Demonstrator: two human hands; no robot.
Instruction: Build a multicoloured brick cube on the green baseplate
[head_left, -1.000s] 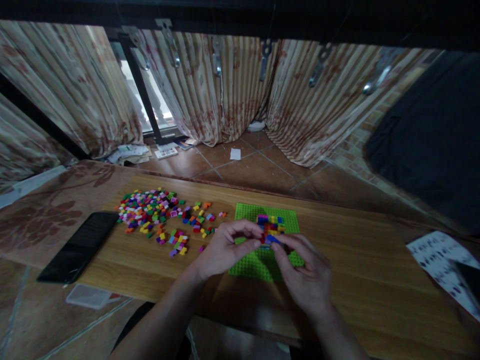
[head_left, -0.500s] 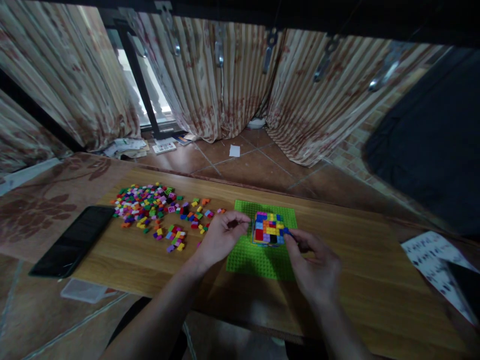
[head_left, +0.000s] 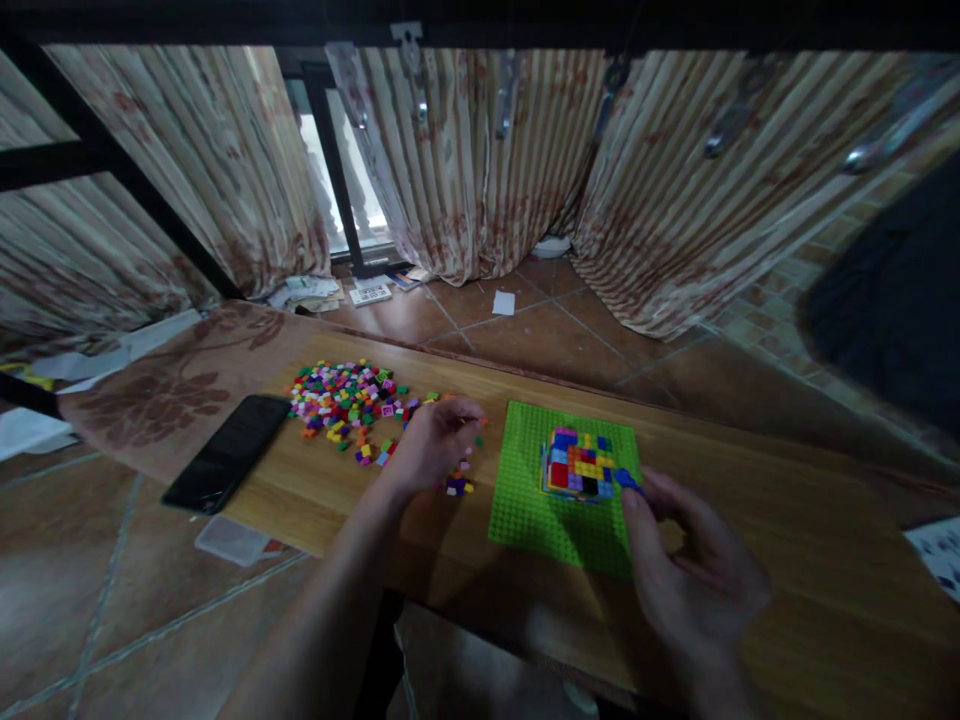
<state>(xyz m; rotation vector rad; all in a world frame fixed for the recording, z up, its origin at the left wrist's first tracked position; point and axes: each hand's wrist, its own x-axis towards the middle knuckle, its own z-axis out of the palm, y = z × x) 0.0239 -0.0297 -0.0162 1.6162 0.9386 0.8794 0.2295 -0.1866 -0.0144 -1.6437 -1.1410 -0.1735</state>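
Between the thumb and fingers of my right hand (head_left: pixel 694 570) is a small blue toy brick (head_left: pixel 627 482), held at the right side of a multicoloured brick build (head_left: pixel 579 466). The build is a compact block, standing on a green studded baseplate (head_left: pixel 517 500). My left hand (head_left: pixel 435 445) is over the near right part of the loose bricks, left of the baseplate. Its fingers are curled towards the thumb; whatever may be between them is too small to make out. Some bricks are hidden beneath this hand.
A pile of loose coloured bricks (head_left: pixel 337 395) spreads over the left of the wooden table (head_left: pixel 795 560). Beyond it lies a black phone (head_left: pixel 229 450) at the table's left end. A clear plastic tray (head_left: pixel 232 540) is on the tiled floor. Striped curtains (head_left: pixel 465 170) hang behind.
The view has turned left. My left hand has moved from beside the brick build to the loose bricks. My right hand, with the blue brick, stays near the build's right side.
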